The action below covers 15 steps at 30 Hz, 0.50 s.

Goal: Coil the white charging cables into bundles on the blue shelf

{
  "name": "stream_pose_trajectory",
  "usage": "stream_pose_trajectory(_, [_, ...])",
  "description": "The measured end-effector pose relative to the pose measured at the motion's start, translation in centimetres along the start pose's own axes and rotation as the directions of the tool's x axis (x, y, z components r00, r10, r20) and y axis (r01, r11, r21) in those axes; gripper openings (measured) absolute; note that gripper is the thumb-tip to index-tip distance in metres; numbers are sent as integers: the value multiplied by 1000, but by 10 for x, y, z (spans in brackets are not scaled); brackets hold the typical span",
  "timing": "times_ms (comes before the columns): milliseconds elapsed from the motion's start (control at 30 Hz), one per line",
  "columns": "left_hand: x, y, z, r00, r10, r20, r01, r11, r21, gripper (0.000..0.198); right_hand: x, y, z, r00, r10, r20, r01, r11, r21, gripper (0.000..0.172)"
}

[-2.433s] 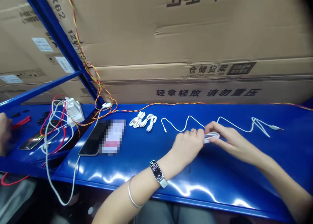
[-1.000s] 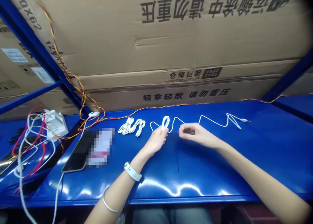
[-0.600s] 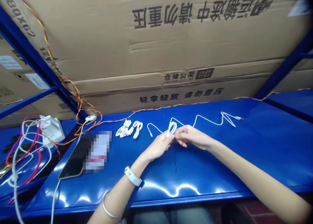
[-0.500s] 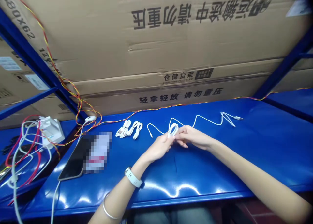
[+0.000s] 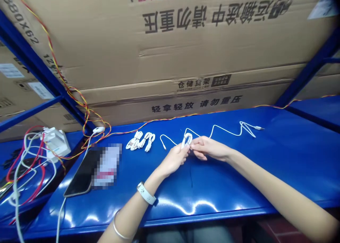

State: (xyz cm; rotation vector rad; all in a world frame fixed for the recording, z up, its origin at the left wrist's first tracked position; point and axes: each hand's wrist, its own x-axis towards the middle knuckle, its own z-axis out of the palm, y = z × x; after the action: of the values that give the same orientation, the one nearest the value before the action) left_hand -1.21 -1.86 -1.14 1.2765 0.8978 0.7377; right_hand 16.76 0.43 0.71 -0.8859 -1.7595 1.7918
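Note:
My left hand (image 5: pixel 174 158) is closed around a small coil of white cable (image 5: pixel 187 139), held upright just above the blue shelf (image 5: pixel 239 172). My right hand (image 5: pixel 208 147) pinches the same cable right beside the coil. The loose part of the cable (image 5: pixel 228 131) snakes to the right across the shelf, and its other end (image 5: pixel 164 143) lies left of my hands. Several coiled white cables (image 5: pixel 140 141) lie in a row further left.
A dark phone (image 5: pixel 86 170) on a white lead lies at the left. A white charger block (image 5: pixel 54 143) with red and white wires stands on the neighbouring shelf. Large cardboard boxes (image 5: pixel 186 51) form the back wall. A twisted red-yellow wire (image 5: pixel 159 119) runs along their foot.
My left hand lifted the coil upright while the right hand let go, came back and pinched the cable beside it. The camera view swung to the right and up.

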Motion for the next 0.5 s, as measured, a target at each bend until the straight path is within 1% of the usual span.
stream_pose_trajectory(67, [0, 0, 1, 1000, 26, 15, -25, 999, -20, 38, 0, 1, -1, 1000, -4, -7, 4, 1000, 19, 38])
stream_pose_trajectory(367, [-1, 3, 2, 1000, 3, 28, -2, 1000, -31, 40, 4, 8, -2, 1000, -26, 18, 23, 993, 112, 34])
stream_pose_trajectory(433, [0, 1, 2, 1000, 3, 13, -3, 1000, -14, 40, 5, 9, 1, 1000, -23, 2, 22, 994, 108, 35])
stream_pose_trajectory(500, [0, 0, 3, 1000, 12, -15, -12, 1000, 0, 40, 6, 9, 4, 998, -39, -47, 42, 998, 56, 35])
